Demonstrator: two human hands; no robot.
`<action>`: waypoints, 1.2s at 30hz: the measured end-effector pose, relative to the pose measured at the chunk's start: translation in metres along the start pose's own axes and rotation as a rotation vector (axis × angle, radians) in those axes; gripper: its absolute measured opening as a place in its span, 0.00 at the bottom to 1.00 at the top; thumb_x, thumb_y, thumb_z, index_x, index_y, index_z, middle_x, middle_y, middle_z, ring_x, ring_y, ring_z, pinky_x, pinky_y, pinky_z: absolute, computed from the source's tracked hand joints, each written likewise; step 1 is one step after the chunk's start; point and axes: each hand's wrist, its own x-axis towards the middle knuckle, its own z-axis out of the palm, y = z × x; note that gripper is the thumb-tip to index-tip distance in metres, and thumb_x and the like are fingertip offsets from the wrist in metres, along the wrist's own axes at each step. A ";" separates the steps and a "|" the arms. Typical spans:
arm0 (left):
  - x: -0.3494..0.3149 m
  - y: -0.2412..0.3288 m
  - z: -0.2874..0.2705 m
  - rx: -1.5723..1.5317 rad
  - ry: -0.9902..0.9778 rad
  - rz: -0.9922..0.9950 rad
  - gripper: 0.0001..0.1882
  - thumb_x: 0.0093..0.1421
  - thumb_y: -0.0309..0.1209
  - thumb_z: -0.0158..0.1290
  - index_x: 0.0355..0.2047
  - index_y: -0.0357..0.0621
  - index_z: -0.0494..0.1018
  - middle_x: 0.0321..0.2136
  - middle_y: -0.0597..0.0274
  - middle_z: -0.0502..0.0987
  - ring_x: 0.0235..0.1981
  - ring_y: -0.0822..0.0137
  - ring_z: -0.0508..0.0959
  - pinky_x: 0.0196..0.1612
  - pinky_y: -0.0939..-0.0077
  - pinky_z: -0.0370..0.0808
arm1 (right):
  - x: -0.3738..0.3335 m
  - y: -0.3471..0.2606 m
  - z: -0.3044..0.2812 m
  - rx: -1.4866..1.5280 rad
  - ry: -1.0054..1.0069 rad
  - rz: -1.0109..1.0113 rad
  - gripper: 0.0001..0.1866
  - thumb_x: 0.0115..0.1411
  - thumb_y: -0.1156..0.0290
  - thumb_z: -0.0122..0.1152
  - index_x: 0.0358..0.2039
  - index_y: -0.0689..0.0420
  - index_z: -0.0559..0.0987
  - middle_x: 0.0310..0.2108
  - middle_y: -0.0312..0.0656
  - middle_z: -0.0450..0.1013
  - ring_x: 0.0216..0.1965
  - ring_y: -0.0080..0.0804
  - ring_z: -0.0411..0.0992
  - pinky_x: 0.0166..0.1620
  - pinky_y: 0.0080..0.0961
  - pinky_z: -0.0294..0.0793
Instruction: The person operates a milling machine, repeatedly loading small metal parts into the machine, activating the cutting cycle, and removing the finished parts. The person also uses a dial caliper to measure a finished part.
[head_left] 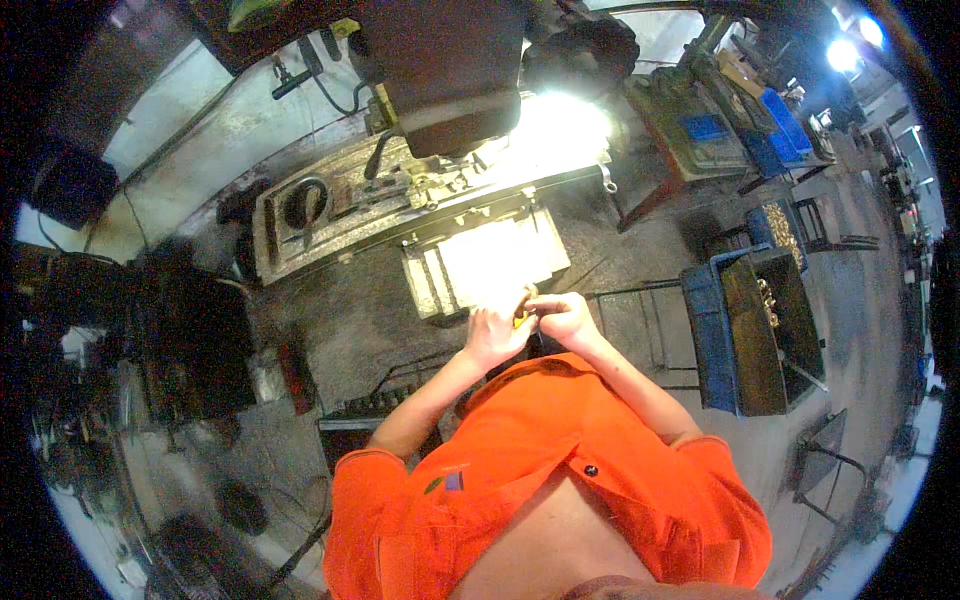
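Observation:
Close together in front of my orange shirt, my left hand [494, 334] and my right hand [565, 321] meet with fingers closed. A small yellow thing [520, 320] shows in my left hand, too little of it visible to name its kind. My right fingertips press together right beside it; what they pinch is hidden. Just beyond the hands, a brightly lit, pale ribbed metal block [430, 272] juts from the front of the machine bed. The glare washes out much of its top.
A long machine table [330, 240] with clamps and loose tools runs across ahead, under a dark machine head [440, 80]. To the right stand a blue crate [708, 340], a dark bin [765, 345] and a box of small brass-coloured parts [780, 235]. A wrench [608, 180] hangs at the table's right end.

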 end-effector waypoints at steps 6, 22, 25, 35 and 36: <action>0.014 -0.047 0.032 -0.239 -0.074 -0.204 0.14 0.50 0.33 0.53 0.36 0.40 0.73 0.26 0.53 0.77 0.25 0.55 0.77 0.28 0.66 0.74 | 0.011 -0.010 0.003 0.273 0.059 -0.145 0.20 0.42 0.85 0.48 0.38 0.62 0.78 0.25 0.37 0.74 0.26 0.20 0.71 0.29 0.17 0.70; 0.104 -0.114 -0.063 -0.795 0.256 -0.538 0.11 0.57 0.30 0.49 0.38 0.35 0.70 0.24 0.60 0.74 0.23 0.71 0.76 0.29 0.80 0.72 | -0.008 0.063 -0.092 -0.377 0.279 -0.139 0.18 0.34 0.79 0.49 0.29 0.59 0.80 0.46 0.47 0.71 0.31 0.26 0.73 0.35 0.17 0.70; 0.133 -0.128 -0.067 -0.167 0.180 -0.492 0.11 0.55 0.31 0.52 0.37 0.38 0.72 0.21 0.59 0.75 0.23 0.70 0.76 0.28 0.78 0.72 | -0.013 0.084 -0.105 -0.371 0.243 -0.017 0.16 0.36 0.73 0.56 0.30 0.59 0.80 0.45 0.48 0.71 0.44 0.37 0.71 0.44 0.25 0.71; 0.171 -0.137 -0.049 0.518 -0.012 -0.278 0.14 0.51 0.40 0.50 0.30 0.42 0.72 0.30 0.49 0.75 0.34 0.50 0.75 0.35 0.60 0.72 | -0.027 0.091 -0.105 -0.261 0.316 0.094 0.15 0.38 0.73 0.53 0.30 0.58 0.80 0.39 0.47 0.74 0.37 0.37 0.74 0.41 0.24 0.73; 0.174 -0.142 -0.046 0.509 -0.024 -0.272 0.14 0.52 0.41 0.50 0.29 0.42 0.72 0.29 0.49 0.75 0.32 0.50 0.76 0.35 0.60 0.72 | -0.030 0.092 -0.103 -0.211 0.321 0.107 0.15 0.38 0.73 0.53 0.30 0.58 0.80 0.38 0.47 0.74 0.36 0.37 0.74 0.40 0.24 0.73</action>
